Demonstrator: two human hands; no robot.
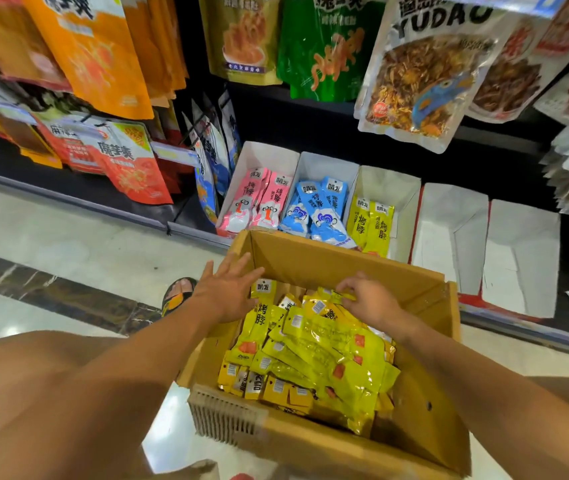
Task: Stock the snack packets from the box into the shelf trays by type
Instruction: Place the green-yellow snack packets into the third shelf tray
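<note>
Two hands: my left hand [231,294] and right hand [371,301] are both over the far end of the box, apart from each other.
left hand: fingers straight and spread, palm down, gripping nothing; it hovers by the box's left wall, just beside a packet standing on end.
right hand: fingers curled down, pinching the top edge of one yellow packet [340,296].
yellow packet: it sits at the far end of the pile; its body is lost among the others, so I cannot trace its long axis.
pile [317,351]: loose yellow packets, overlapping; most lie with the long axis running from the far end back toward me, slanting right. No other colour shows.
box [328,258]: open cardboard, its far wall right up by the shelf trays; touching or not, I cannot tell.
yellow tray [406,199]: just beyond that far wall, ahead of my right hand and a little to its right. Its packets stand on end at its left side, with room at the right.
nearer hand: the right, I judge; the left would have to cross the pile.
turn needed: probably lift by the pinched end so the packet hangs upright like those in the tray.
pink tray [262,155] and blue tray [324,164]: left of the yellow one, holding other types.
</note>
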